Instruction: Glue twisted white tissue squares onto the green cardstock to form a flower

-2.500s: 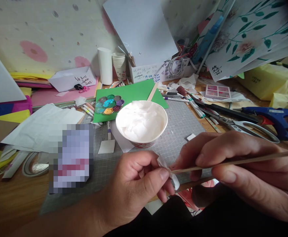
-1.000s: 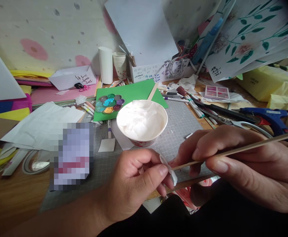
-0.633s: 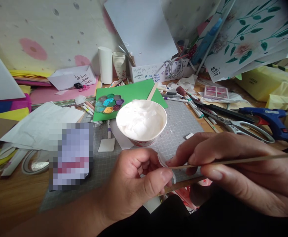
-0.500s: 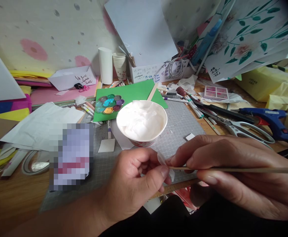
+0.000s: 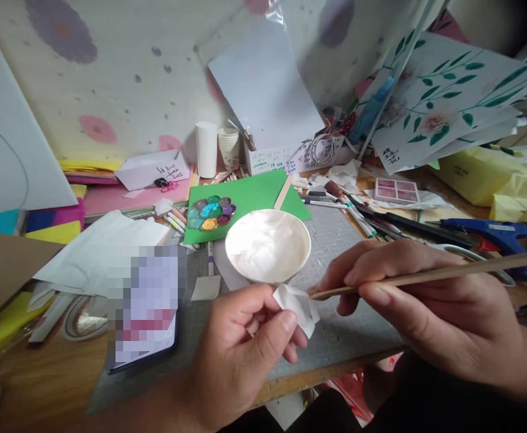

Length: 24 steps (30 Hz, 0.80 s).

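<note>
Wooden table (image 5: 60, 373), grey mat (image 5: 331, 233), glue gun (image 5: 489, 227)

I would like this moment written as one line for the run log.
left hand: pinching white paper; right hand: holding wooden stick, tip near paper; bowl: beyond hands, white tissue inside

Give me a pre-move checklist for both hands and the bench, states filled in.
1. Left hand has the white paper piece: ok, pinched at thumb and finger.
2. Right hand has the wooden stick: ok, held between thumb and fingers.
3. Stick tip touching the paper piece: cannot tell; it is right by the edge, contact unclear.
4. Paper bowl upright: ok, with white material inside.
5. Cutting mat free of loose items: not ok; a white square and a phone lie on it.
</note>
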Tool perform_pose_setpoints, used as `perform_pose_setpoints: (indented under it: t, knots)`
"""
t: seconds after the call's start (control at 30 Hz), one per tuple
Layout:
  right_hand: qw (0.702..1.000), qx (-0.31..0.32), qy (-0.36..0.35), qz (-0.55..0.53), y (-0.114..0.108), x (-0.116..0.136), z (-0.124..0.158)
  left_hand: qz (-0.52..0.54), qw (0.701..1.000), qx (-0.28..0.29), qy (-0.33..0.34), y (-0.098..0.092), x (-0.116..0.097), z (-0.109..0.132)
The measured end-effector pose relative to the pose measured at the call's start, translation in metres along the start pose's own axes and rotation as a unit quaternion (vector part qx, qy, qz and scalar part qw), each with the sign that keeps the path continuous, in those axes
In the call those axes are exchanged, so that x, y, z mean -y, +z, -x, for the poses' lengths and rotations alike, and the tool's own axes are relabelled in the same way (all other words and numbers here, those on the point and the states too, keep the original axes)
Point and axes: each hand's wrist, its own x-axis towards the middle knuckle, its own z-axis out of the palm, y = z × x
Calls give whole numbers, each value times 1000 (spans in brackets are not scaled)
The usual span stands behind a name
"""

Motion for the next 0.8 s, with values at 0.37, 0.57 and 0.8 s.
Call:
perform_pose_setpoints:
  t: [0.37, 0.57, 0.8]
  knots:
    - [993, -85, -25, 80, 11, -43, -31, 26, 997, -77, -10, -3, 6, -2]
    - [978, -25, -38, 206, 10, -54, -38, 27, 996, -81, 9, -9, 12, -6]
    - [999, -23, 20, -12, 10, -23, -30, -32, 995, -87, 19, -6, 9, -8]
